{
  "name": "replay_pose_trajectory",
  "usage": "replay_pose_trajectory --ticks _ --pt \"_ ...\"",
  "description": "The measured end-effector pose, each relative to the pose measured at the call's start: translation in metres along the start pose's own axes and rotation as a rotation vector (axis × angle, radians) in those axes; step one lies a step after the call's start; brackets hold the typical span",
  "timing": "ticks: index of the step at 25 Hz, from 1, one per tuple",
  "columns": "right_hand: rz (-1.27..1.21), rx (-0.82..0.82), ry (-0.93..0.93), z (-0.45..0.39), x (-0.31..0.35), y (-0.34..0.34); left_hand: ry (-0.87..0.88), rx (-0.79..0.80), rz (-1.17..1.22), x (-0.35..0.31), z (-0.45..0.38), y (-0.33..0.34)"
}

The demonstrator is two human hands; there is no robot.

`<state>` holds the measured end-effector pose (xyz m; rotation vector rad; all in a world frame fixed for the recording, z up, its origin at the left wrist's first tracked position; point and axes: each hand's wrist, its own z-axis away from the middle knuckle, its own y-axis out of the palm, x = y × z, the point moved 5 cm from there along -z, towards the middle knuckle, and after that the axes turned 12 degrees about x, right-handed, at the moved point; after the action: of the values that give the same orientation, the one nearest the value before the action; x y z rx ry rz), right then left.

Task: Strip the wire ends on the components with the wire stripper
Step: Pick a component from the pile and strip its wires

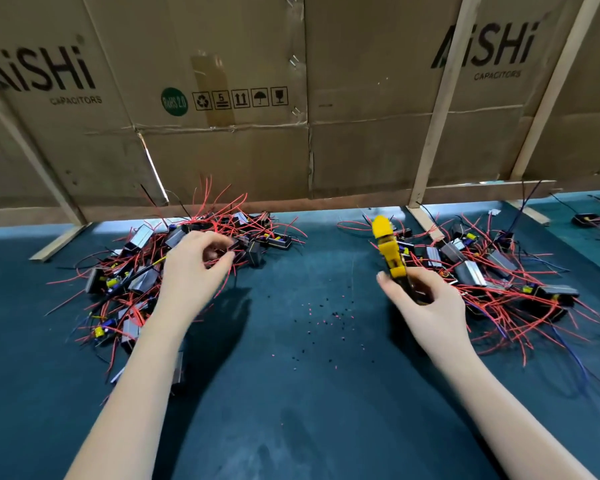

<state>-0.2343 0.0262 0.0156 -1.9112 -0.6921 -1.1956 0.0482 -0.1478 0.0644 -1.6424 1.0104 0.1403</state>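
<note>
A pile of small black and silver components with red and black wires [146, 271] lies on the left of the dark green table. My left hand [191, 268] hovers over that pile with its fingers curled around red wires near a black component [253, 252]; whether it grips them is unclear. A second pile of components [492, 278] lies on the right. My right hand [426, 303] grips the handles of a yellow wire stripper [387, 244], whose head points up and away, in front of the right pile.
Small red and black insulation bits [326, 317] are scattered on the table surface [291, 393] between my arms. A cardboard wall [291, 98] on wooden struts closes the back. More components [586, 220] lie at the far right.
</note>
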Motion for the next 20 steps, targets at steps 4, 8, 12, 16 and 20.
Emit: replay_pose_trajectory --ticks 4,8,12,16,20 --pt "-0.126 0.009 0.001 0.003 0.0 -0.007 -0.121 0.09 -0.11 0.021 0.0 0.024" --pt "-0.147 0.071 0.037 0.003 -0.001 -0.01 -0.008 0.343 -0.19 0.01 -0.003 0.063" --pt "-0.194 0.102 0.12 0.0 -0.003 -0.008 -0.049 0.551 -0.276 0.019 -0.004 0.079" --pt "-0.208 0.075 0.162 -0.002 -0.01 -0.007 -0.003 0.364 -0.328 0.011 -0.009 0.073" --pt "-0.222 0.056 0.156 -0.003 -0.01 -0.006 -0.038 0.28 -0.459 -0.001 -0.017 0.081"
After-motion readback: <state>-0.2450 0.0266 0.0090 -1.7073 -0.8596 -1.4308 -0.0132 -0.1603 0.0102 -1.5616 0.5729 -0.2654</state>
